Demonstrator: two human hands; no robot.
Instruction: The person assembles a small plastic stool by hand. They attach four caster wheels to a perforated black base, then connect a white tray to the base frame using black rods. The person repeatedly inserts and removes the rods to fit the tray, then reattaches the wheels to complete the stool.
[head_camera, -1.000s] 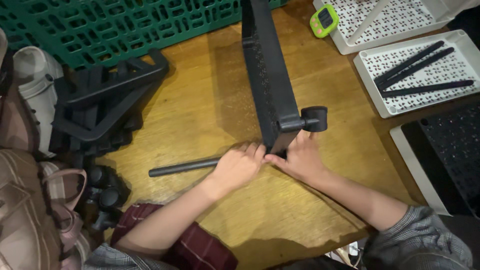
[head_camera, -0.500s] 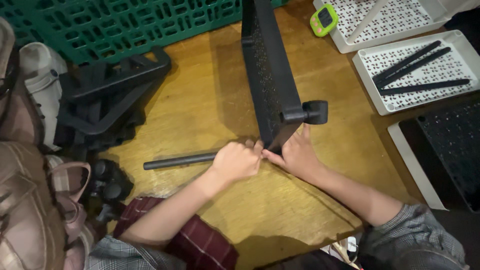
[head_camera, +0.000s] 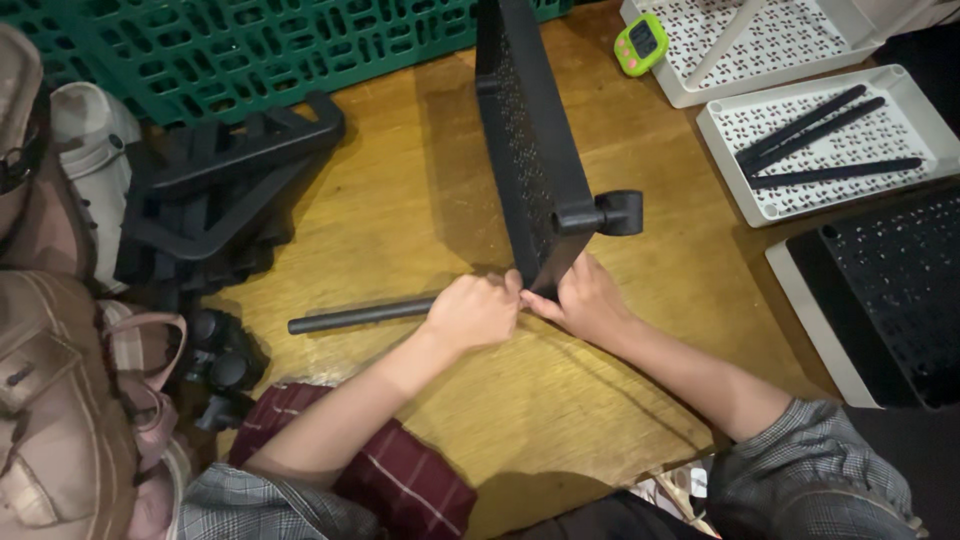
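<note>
Black perforated panel (head_camera: 530, 140) stands on edge on the wooden table (head_camera: 400, 230), its lower corner between both hands, a socket (head_camera: 620, 212) projecting from its side; the left hand (head_camera: 472, 312) is fisted around a black rod (head_camera: 360, 316) lying level and aimed at that corner; the right hand (head_camera: 585, 300) is curled against the corner, apparently bracing it. White perforated trays (head_camera: 800, 190) with spare rods (head_camera: 820, 140) lie well apart at the right; a green crate (head_camera: 250, 50) and black frame parts (head_camera: 230, 190) sit to the left.
</note>
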